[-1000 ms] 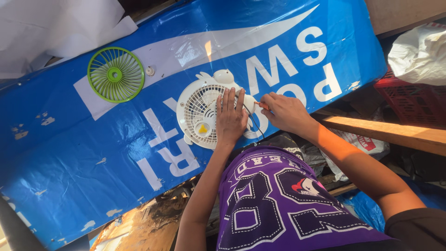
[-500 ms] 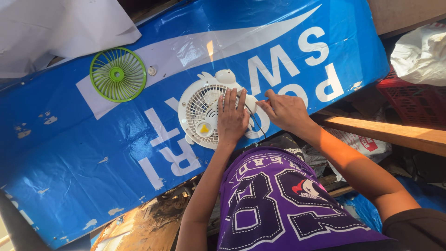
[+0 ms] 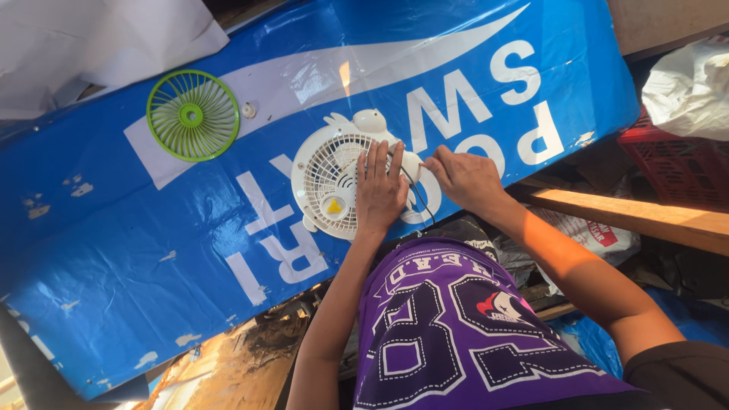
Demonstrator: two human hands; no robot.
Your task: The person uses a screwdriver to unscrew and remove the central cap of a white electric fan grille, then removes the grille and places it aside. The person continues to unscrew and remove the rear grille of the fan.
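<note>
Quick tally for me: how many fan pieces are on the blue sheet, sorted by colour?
White: 1, the white fan body, flat under the left hand, with the right hand at its edge.
Green: 1, the green fan grille, lying apart on the blue sheet.
Total: 2

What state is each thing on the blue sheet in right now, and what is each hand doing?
White fan: lying flat, grille up, pinned by the left hand.
Left hand: flat, fingers spread on the fan.
Right hand: pinching at the fan's edge, by a thin dark wire.
Green grille: detached, lying flat, untouched.
Blue sheet: spread out, scuffed.
</note>
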